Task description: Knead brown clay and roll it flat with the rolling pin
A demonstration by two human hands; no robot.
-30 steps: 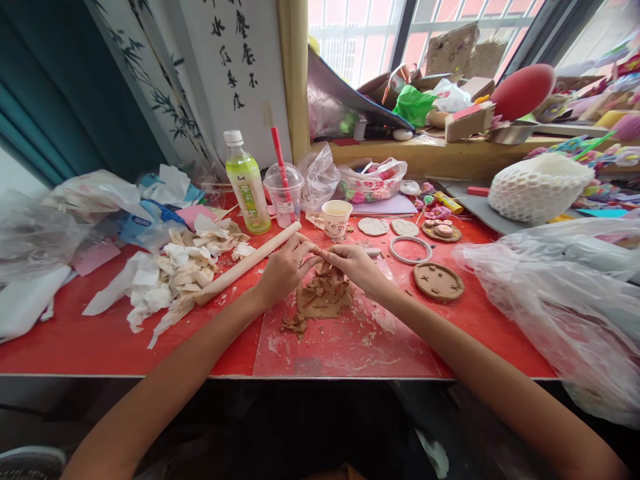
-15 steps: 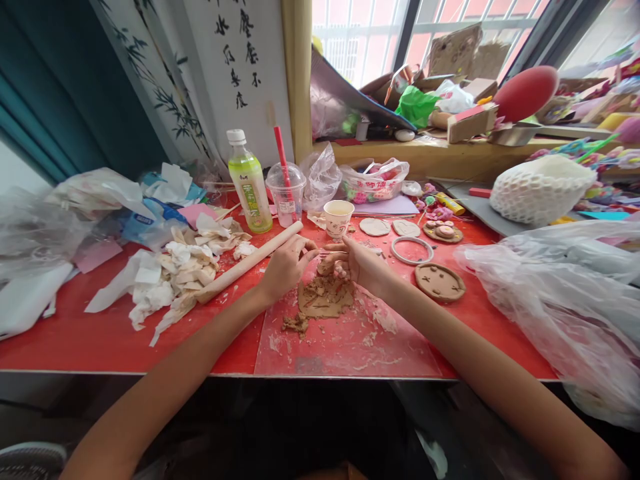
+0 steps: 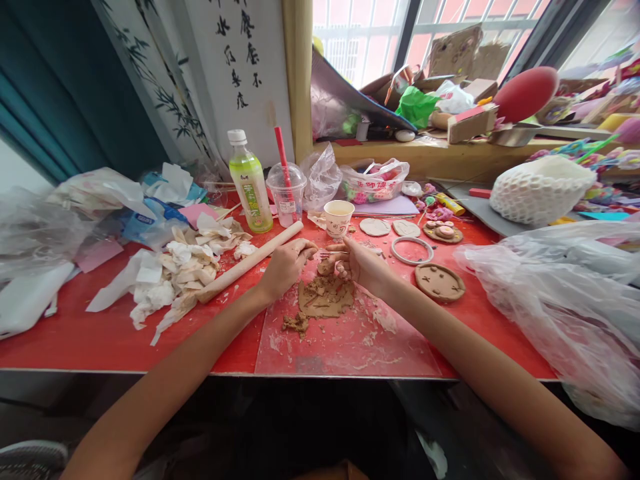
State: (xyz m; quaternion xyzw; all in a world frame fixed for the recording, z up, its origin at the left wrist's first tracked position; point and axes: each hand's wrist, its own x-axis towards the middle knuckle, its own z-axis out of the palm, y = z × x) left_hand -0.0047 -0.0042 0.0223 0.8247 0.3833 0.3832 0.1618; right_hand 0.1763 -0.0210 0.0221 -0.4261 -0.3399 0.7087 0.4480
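My left hand (image 3: 289,267) is closed in a pinch just left of the tool's tip; anything between its fingertips is too small to make out. A slim, pale fork (image 3: 325,254) is gripped in my right hand (image 3: 361,261), its short tines pointing left toward my left fingers. Beneath both hands lies a flattened slab of brown clay (image 3: 325,300), rough and crumbly on top. A loose clay lump (image 3: 296,323) sits at its lower left corner. Both are on a clear sheet (image 3: 345,357) smeared with clay.
A rolling pin (image 3: 250,263) lies left, beside crumpled tissues (image 3: 180,267). Behind stand a paper cup (image 3: 338,220), a lidded plastic cup (image 3: 287,193) and a drink bottle (image 3: 250,183). To the right are a ring (image 3: 412,251), clay discs (image 3: 440,282) and a plastic bag (image 3: 545,293).
My left fingertips have drawn slightly up and away from the fork's tip, leaving its tines more visible. My right hand has barely moved.
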